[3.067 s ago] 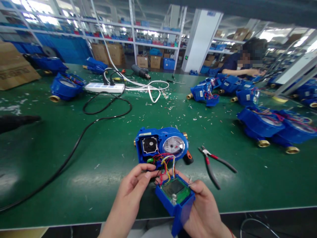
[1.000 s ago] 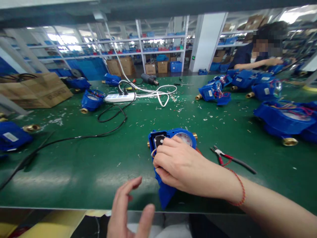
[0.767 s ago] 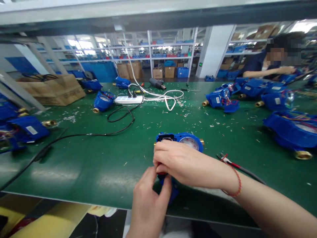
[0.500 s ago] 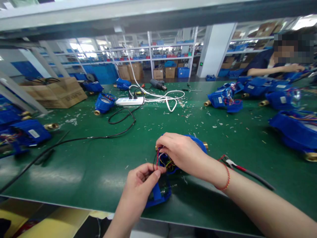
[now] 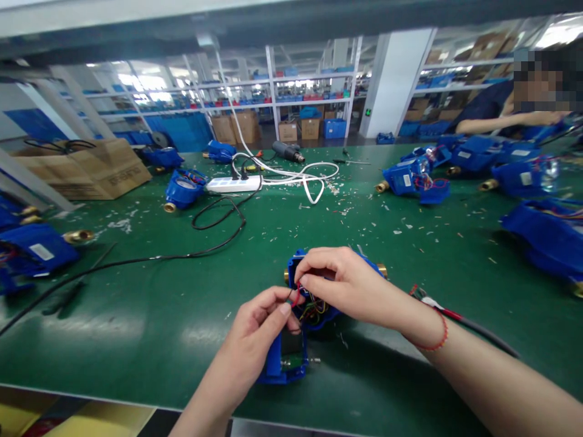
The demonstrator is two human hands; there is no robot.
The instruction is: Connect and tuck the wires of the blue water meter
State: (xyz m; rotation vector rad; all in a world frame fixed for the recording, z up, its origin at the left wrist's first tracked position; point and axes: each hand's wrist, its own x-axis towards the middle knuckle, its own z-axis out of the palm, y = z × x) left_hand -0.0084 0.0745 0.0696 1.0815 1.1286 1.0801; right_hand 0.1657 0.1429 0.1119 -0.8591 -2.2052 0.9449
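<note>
A blue water meter (image 5: 300, 267) with brass ends lies on the green table (image 5: 182, 303) in front of me, mostly covered by my hands. Its blue lid with a circuit board (image 5: 285, 358) lies open toward me, joined to the body by coloured wires (image 5: 312, 309). My left hand (image 5: 257, 337) pinches a red wire at the meter's near edge. My right hand (image 5: 344, 282) reaches across the meter, its fingers pinched on the same wires close to the left fingertips.
Pliers (image 5: 449, 315) lie right of my wrist. Several blue meters (image 5: 412, 176) sit at right and far left. A white power strip (image 5: 228, 184) with cables, a cardboard box (image 5: 86, 167) and a heat gun (image 5: 286, 150) stand further back. A co-worker's arm (image 5: 483, 124) rests at far right.
The lid has gone from my right hand down onto the table. My right hand crossed over the meter body, and both hands now pinch the wires.
</note>
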